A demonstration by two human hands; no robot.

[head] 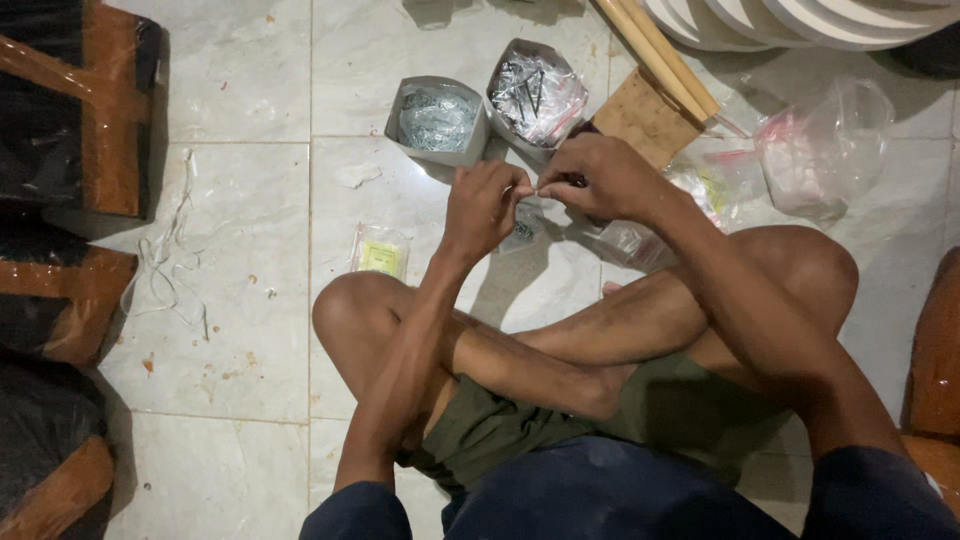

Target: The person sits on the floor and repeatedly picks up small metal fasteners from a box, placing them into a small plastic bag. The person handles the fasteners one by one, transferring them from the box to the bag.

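Observation:
I sit cross-legged on a pale tiled floor. My left hand (485, 205) and my right hand (597, 176) meet in front of me, fingertips pinched together on a tiny metal piece (538, 189) too small to identify. Just beyond my hands stand two open grey boxes: the left box (437, 121) holds a bag of small silvery hardware, and the right box (535, 95) holds a clear bag of dark screws or nails. A small clear packet (522, 229) lies on the floor under my hands.
A small bag with a yellow label (381, 252) lies left of my knee. Empty clear plastic bags (822, 150), a cardboard piece (645, 117) and wooden sticks (657, 55) sit at upper right. Plastic-wrapped wooden furniture (70, 120) lines the left edge. Loose string (165, 265) lies nearby.

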